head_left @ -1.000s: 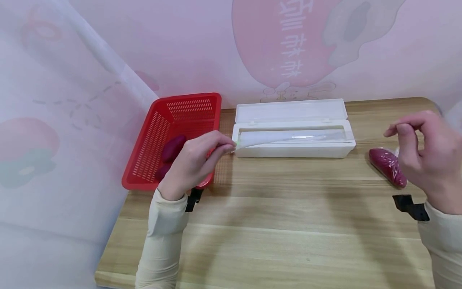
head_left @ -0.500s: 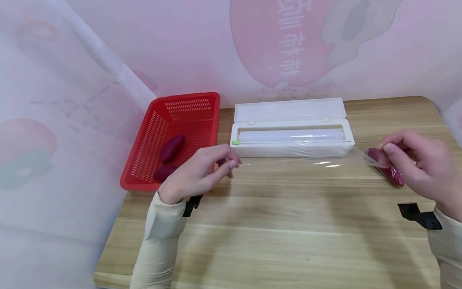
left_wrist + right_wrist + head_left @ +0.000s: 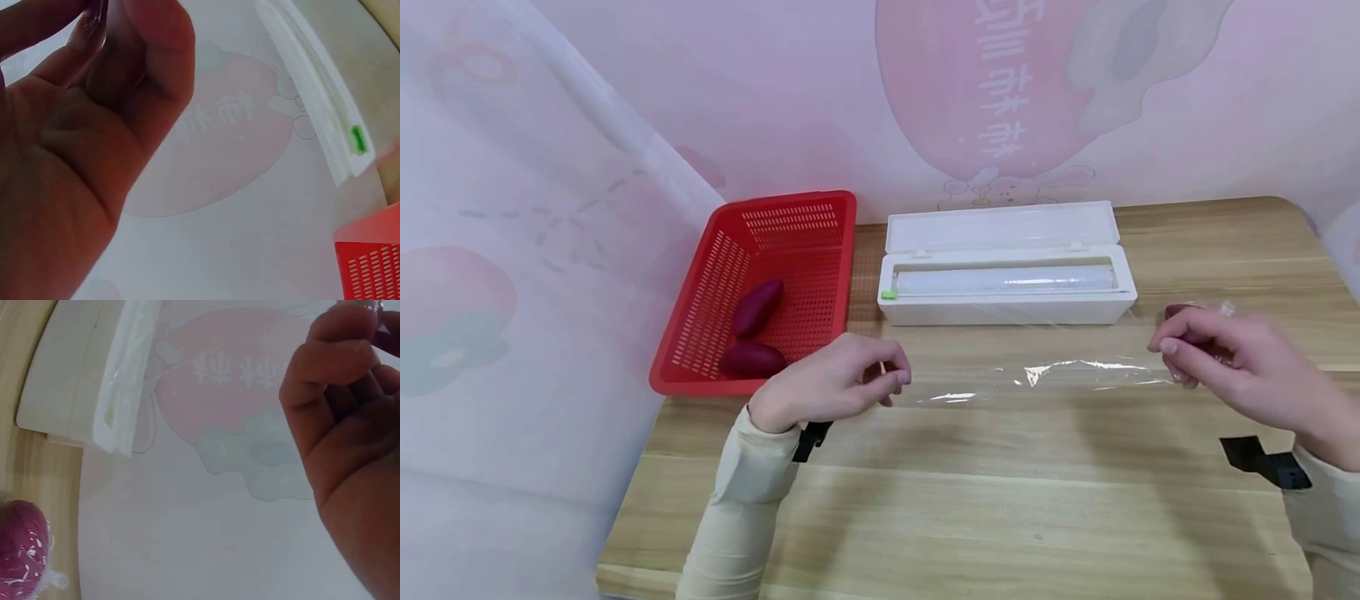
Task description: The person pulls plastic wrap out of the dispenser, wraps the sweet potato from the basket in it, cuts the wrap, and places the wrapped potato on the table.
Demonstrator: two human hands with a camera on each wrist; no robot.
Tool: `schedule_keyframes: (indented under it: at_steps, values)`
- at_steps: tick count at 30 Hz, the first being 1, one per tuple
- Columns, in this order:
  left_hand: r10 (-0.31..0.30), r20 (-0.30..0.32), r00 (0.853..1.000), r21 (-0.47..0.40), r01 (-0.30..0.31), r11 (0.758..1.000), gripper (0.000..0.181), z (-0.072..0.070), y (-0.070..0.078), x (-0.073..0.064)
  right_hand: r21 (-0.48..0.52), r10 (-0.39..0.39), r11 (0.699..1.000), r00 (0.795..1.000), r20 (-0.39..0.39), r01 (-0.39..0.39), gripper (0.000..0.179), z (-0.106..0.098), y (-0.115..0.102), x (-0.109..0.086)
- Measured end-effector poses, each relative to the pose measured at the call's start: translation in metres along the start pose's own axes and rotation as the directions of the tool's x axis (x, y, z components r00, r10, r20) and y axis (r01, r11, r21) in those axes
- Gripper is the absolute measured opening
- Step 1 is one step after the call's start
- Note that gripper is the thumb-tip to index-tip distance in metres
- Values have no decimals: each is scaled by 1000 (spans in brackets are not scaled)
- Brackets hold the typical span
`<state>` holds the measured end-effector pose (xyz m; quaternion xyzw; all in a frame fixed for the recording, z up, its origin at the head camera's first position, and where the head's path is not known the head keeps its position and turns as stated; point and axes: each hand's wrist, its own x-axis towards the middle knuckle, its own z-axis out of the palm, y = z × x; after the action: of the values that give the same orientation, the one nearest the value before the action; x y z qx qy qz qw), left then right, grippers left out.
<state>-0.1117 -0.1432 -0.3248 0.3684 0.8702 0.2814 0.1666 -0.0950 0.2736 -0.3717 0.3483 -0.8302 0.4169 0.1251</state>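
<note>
A clear sheet of plastic wrap (image 3: 1037,379) stretches between the two hands above the table, its glints showing in the head view. My left hand (image 3: 842,379) pinches its left end, and my right hand (image 3: 1240,375) pinches the right end. Behind the sheet sits a white wrap dispenser box (image 3: 1007,312), lid raised, with a roll of plastic wrap (image 3: 1000,281) inside. Whether the sheet still joins the roll is hard to see. A purple sweet potato in plastic wrap (image 3: 24,550) lies beyond the right hand, mostly hidden by it in the head view.
At the left stands a red basket (image 3: 681,350) with two bare purple sweet potatoes (image 3: 757,308) in it. A green slider (image 3: 889,295) marks the box's left front edge. The wooden table (image 3: 1000,517) meets a printed curtain (image 3: 775,108) at the back.
My right hand has come down and left and taken hold of the plastic wrap. Both hands have drawn the sheet out from the box toward me. The left hand moved slightly right and nearer.
</note>
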Motion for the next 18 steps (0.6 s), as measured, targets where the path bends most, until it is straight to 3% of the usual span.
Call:
schedule_keyframes:
  at_steps: [6,10,18]
  values:
    - [-10,37,999,3,10,1000,8,6,-4,0,41,99,994,992,84,-102,38,5,1,-6]
    - [-27,43,999,0,27,1000,8,11,-5,1,75,122,988,984,129,-132,35,9,5,-10]
    - [-21,68,997,-18,22,1000,9,25,-13,4,67,194,974,951,242,-216,28,23,10,-17]
